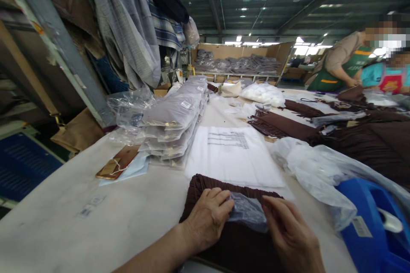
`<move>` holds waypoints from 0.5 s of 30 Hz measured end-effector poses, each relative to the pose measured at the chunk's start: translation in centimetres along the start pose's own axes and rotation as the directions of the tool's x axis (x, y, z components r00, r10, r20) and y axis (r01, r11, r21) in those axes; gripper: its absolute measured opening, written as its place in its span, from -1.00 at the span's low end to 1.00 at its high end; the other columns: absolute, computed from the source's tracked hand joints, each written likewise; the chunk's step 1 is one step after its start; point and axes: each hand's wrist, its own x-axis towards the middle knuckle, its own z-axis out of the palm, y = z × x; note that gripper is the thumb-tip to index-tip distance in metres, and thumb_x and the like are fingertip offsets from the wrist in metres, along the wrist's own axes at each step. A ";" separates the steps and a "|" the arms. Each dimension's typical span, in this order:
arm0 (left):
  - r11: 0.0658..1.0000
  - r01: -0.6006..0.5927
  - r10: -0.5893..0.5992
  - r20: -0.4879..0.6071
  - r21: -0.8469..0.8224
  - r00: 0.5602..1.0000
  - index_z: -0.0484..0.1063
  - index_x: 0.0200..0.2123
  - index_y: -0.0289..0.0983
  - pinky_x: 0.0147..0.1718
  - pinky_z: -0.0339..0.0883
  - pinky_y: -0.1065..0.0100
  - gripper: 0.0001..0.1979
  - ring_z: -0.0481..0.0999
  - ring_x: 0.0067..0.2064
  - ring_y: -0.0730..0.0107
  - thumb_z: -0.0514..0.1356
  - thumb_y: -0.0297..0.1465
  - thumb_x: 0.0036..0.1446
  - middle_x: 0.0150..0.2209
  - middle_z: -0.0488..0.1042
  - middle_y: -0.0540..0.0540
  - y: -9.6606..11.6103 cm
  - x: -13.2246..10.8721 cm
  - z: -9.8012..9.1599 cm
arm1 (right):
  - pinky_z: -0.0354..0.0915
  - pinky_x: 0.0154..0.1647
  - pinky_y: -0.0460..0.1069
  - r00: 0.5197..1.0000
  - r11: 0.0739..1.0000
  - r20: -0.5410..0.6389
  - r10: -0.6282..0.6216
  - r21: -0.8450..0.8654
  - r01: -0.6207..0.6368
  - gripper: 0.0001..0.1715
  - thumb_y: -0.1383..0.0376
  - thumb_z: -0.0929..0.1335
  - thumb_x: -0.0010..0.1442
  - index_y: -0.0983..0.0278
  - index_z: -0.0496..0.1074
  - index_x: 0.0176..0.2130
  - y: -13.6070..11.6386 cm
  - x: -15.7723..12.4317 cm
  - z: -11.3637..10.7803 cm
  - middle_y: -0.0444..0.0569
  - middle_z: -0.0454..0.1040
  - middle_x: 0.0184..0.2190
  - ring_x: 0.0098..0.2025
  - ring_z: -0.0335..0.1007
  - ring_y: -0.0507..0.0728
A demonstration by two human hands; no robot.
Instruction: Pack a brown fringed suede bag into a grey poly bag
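Thin Plastic Between the Hands: Easy to Crease, Easy to Drag

Under both hands, a brown fringed cloth (pixel 240 249); on top of it, between them, a wrinkled piece of clear plastic (pixel 247 212). Palm down with the left hand (pixel 208 219), fingers loosely bent at the plastic's left edge; impossible to tell whether gripping it. Bent toward a pinch at the right edge with the right hand (pixel 290 232); impossible to tell whether closed on it. Likely to crease further or tear if tugged unevenly. Could also skew the fringe, given too heavy a press from the left. Just beyond the hands, a printed white sheet (pixel 235 162): apt to shift with any forward push. Farther off, to their left, a stack of bagged grey garments (pixel 174 113): liable to slide if bumped.
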 end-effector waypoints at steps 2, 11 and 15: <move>0.999 0.014 -0.011 0.064 -0.048 0.998 0.31 -0.04 -0.23 -0.07 0.27 0.17 -0.72 0.33 -0.01 0.20 0.10 -0.51 0.16 0.03 0.37 -0.10 -0.3 0.4 -0.4 | 0.36 -0.16 -0.05 0.979 0.980 0.053 -0.199 0.001 0.199 -0.72 0.35 0.22 0.23 0.20 0.38 -0.07 -1.2 0.1 0.5 -0.03 0.50 -0.20 -0.15 0.44 0.07; 0.992 -0.114 0.111 -0.057 -0.054 0.992 0.31 -0.05 -0.33 0.01 0.20 0.19 -0.76 0.31 0.03 0.19 0.03 -0.49 0.21 -0.02 0.41 -0.18 -1.0 -4.1 -4.6 | 0.23 0.09 0.08 0.914 0.913 0.207 -0.350 -0.144 0.382 -0.53 0.23 0.11 0.31 0.37 0.25 0.12 0.1 -1.9 5.1 0.10 0.36 0.10 0.14 0.26 0.16; 0.992 0.108 -0.104 0.050 -0.071 0.993 0.28 -0.05 -0.28 -0.10 0.28 0.25 -0.73 0.38 -0.11 0.25 0.02 -0.50 0.17 -0.14 0.43 -0.16 1.0 -11.6 -6.6 | 0.18 0.11 0.11 0.908 0.914 0.218 -0.357 -0.120 0.388 -0.51 0.23 0.09 0.31 0.40 0.23 0.13 0.7 -2.3 5.3 0.16 0.33 0.12 0.16 0.22 0.20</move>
